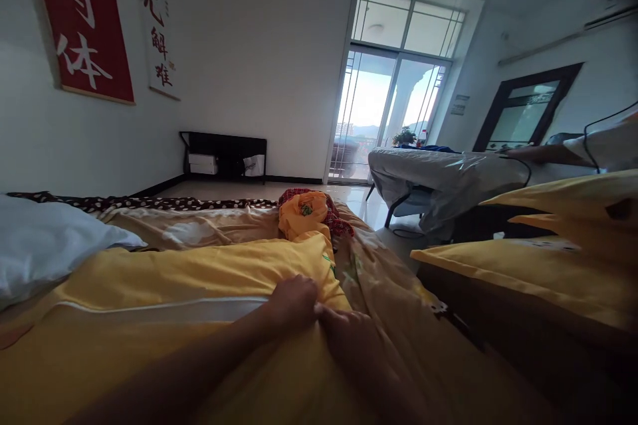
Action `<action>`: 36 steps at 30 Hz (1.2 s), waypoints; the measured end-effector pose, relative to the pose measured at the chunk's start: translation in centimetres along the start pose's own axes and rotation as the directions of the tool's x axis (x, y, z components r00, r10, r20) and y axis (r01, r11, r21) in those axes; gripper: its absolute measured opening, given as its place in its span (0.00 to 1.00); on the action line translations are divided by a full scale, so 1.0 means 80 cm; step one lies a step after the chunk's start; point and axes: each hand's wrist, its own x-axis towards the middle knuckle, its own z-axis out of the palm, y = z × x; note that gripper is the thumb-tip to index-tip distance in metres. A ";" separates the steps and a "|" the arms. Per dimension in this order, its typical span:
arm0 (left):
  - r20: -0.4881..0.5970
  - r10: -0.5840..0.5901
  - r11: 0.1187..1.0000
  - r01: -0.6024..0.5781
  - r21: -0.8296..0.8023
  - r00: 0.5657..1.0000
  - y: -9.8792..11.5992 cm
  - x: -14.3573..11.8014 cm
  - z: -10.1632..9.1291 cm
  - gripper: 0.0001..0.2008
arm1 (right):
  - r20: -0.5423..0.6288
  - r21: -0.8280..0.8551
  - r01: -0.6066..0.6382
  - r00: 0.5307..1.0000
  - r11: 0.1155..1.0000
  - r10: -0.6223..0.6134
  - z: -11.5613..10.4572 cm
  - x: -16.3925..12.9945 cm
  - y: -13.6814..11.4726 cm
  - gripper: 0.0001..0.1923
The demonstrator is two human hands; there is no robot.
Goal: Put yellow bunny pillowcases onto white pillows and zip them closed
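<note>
A yellow pillowcase (pixel 199 262) lies across the bed in front of me, with a long slit along it. A pale strip of what looks like the pillow (pixel 199 311) shows through the slit, edged by a white line that looks like a zipper. My left hand (pixel 294 302) is closed on the pillowcase at the right end of the slit. Right beside it, my right hand (pixel 349 335) pinches the same spot, its fingertips close to the left hand's. Anything small between the fingers, such as a zipper pull, is hidden.
A white pillow (pixel 60 246) rests at the left. Orange cloth and a red plaid cloth (pixel 341 222) are bunched beyond the pillowcase on the patterned bedsheet (pixel 393 292). More yellow pillows (pixel 528 265) are stacked at the right. A plastic-covered table (pixel 433 166) stands near the glass door.
</note>
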 end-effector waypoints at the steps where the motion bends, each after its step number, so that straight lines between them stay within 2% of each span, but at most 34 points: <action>1: -0.005 -0.006 1.000 0.006 0.009 1.000 0.000 -0.002 -0.001 0.15 | 0.032 -0.027 -0.011 0.999 1.000 0.012 -0.005 0.000 -0.004 0.19; 7: -0.054 -0.047 0.998 0.050 0.047 0.997 -0.014 -0.029 -0.028 0.11 | 0.167 -0.069 -0.092 0.981 0.993 0.102 -0.024 -0.001 -0.020 0.22; 12: -0.068 -0.132 0.991 0.130 -0.029 0.989 -0.050 -0.077 -0.057 0.07 | 0.164 -0.113 -0.070 0.983 0.991 0.088 -0.022 -0.002 -0.027 0.25; 17: -0.096 -0.164 0.977 0.149 -0.152 0.982 -0.077 -0.118 -0.065 0.08 | 0.176 -0.084 -0.100 0.978 0.991 0.113 -0.039 0.007 -0.026 0.21; 18: -0.112 -0.165 0.975 0.144 -0.170 0.980 -0.080 -0.123 -0.064 0.08 | 0.135 -0.059 -0.103 0.985 0.993 0.110 -0.045 0.012 -0.027 0.19; 20: -0.157 -0.157 0.972 0.125 -0.197 0.975 -0.083 -0.127 -0.063 0.07 | -0.022 0.034 -0.050 0.998 0.998 0.051 -0.055 0.024 -0.034 0.14; 22: -0.200 -0.144 0.972 0.100 -0.214 0.969 -0.085 -0.128 -0.062 0.07 | -0.196 0.182 0.091 0.979 0.979 -0.055 -0.058 0.037 -0.050 0.15; 23: -0.210 -0.141 0.970 0.093 -0.223 0.967 -0.086 -0.129 -0.062 0.07 | -0.246 0.256 0.181 0.962 0.949 -0.117 -0.056 0.044 -0.059 0.19; 24: -0.210 -0.143 0.968 0.093 -0.231 0.967 -0.086 -0.129 -0.061 0.07 | -0.269 0.320 0.256 0.948 0.912 -0.171 -0.051 0.050 -0.069 0.21; 26: -0.202 -0.153 0.965 0.102 -0.241 0.967 -0.086 -0.132 -0.061 0.07 | -0.263 0.410 0.323 0.937 0.853 -0.229 -0.039 0.061 -0.087 0.23; 28: -0.197 -0.156 0.965 0.106 -0.241 0.968 -0.086 -0.135 -0.061 0.07 | -0.271 0.452 0.344 0.932 0.823 -0.241 -0.025 0.068 -0.099 0.22; 30: -0.189 -0.153 0.965 0.105 -0.238 0.970 -0.087 -0.138 -0.063 0.07 | -0.333 0.473 0.363 0.917 0.803 -0.218 -0.015 0.069 -0.105 0.19; 34: -0.198 -0.163 0.964 0.113 -0.239 0.967 -0.089 -0.139 -0.064 0.05 | -0.532 0.411 0.456 0.823 0.789 -0.198 -0.008 0.059 -0.111 0.05; 36: -0.207 -0.167 0.961 0.112 -0.254 0.964 -0.091 -0.139 -0.064 0.05 | -0.602 0.348 0.531 0.758 0.773 -0.251 -0.008 0.053 -0.113 0.06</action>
